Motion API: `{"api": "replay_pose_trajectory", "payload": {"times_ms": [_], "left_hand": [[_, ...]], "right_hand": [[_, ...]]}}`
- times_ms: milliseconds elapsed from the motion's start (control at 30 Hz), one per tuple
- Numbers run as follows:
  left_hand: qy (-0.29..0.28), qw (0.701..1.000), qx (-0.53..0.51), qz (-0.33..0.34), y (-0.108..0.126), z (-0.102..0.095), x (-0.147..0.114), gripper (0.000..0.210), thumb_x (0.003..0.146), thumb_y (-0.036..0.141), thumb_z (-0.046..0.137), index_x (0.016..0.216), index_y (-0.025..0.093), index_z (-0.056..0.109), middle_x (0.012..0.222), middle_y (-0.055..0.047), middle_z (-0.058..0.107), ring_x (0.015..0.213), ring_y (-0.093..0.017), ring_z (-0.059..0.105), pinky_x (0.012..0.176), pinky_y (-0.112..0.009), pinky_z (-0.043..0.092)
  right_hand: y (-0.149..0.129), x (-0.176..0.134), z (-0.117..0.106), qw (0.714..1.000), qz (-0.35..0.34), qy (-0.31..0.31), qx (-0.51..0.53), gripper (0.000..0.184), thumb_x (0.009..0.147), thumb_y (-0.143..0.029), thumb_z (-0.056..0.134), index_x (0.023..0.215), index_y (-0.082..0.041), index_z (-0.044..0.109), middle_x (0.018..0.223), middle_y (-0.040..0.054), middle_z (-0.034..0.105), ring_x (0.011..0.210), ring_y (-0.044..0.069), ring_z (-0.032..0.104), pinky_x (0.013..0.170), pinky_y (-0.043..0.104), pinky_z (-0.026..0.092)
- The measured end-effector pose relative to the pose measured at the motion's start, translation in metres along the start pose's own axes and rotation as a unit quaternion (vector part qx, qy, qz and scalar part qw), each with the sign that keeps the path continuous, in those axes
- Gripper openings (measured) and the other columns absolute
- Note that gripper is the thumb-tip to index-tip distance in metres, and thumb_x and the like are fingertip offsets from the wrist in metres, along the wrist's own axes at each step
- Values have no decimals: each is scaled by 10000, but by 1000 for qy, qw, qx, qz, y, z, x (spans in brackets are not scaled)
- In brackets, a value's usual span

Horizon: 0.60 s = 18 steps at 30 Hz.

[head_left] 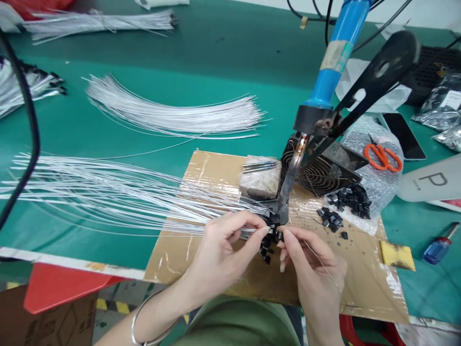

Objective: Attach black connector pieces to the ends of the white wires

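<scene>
My left hand (230, 250) pinches the end of a white wire between thumb and forefinger, just in front of the soldering iron's tip. My right hand (313, 264) is closed on a small black connector (280, 235), and a thin strand of solder wire (322, 264) runs across its fingers. The two fingertips nearly meet. A loose bundle of white wires (108, 190) stretches left from my hands, with several black connectors (265, 252) on ends below my fingers. The blue-handled soldering iron (333, 72) leans over the hands on its black bracket.
Cardboard (194, 192) lies under the work. Around it are a fan (320, 168), a block with metal tips (260, 180), loose black connectors (355, 199), orange scissors (383, 156), a yellow sponge (397, 255) and a screwdriver (439, 245). Another wire bundle (173, 113) lies behind.
</scene>
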State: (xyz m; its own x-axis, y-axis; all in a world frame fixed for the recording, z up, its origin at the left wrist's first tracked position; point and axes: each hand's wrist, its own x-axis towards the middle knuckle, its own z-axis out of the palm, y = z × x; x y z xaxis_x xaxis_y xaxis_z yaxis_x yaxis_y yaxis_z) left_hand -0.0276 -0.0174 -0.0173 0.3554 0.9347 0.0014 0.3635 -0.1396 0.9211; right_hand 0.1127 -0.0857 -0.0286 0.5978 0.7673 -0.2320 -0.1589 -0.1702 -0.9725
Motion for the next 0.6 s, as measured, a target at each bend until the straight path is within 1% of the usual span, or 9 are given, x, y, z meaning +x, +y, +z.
{"api": "replay_pose_trajectory", "payload": {"times_ms": [167,267,333,400,500,600], "left_hand": [[15,1000,2,-8,3,0,1,148,928,178,670,816,211,761,664,33,668,548,-110,384,497,-254,286],[8,1000,7,-20,5,1,2,156,925,172,667,804,208,759,640,39,662,535,-106,376,498,-254,278],[-5,999,-3,-32,7,0,2,156,924,166,663,803,203,756,685,30,706,534,-100,393,499,-247,294],[-21,998,-32,-44,9,-1,3,151,923,161,661,808,197,752,756,14,758,552,-95,470,511,-234,335],[-42,992,-96,-63,13,-2,4,148,925,154,664,801,188,736,802,-4,788,675,-116,650,589,-206,443],[-52,987,-137,-73,16,-3,5,150,924,146,669,786,180,716,816,-9,791,765,-127,714,672,-191,509]], "right_hand": [[-6,-3,3,1000,4,-4,3,54,864,-310,838,857,-269,873,624,-15,704,507,118,646,468,211,577],[-6,-3,2,1000,-2,-9,3,47,876,-303,836,864,-277,875,621,-25,701,510,111,648,473,197,578],[-4,-1,1,1000,-10,-12,7,43,885,-295,838,872,-286,878,628,-29,713,516,106,654,477,184,580],[0,2,-1,999,-29,-33,11,50,891,-280,837,881,-295,884,633,-30,729,507,100,661,473,168,579],[5,5,-3,997,-50,-65,15,64,897,-270,836,897,-299,893,634,-23,745,488,97,664,469,155,581],[8,6,-3,995,-53,-75,24,75,904,-265,832,906,-302,898,643,-17,759,482,96,665,472,153,586]]}}
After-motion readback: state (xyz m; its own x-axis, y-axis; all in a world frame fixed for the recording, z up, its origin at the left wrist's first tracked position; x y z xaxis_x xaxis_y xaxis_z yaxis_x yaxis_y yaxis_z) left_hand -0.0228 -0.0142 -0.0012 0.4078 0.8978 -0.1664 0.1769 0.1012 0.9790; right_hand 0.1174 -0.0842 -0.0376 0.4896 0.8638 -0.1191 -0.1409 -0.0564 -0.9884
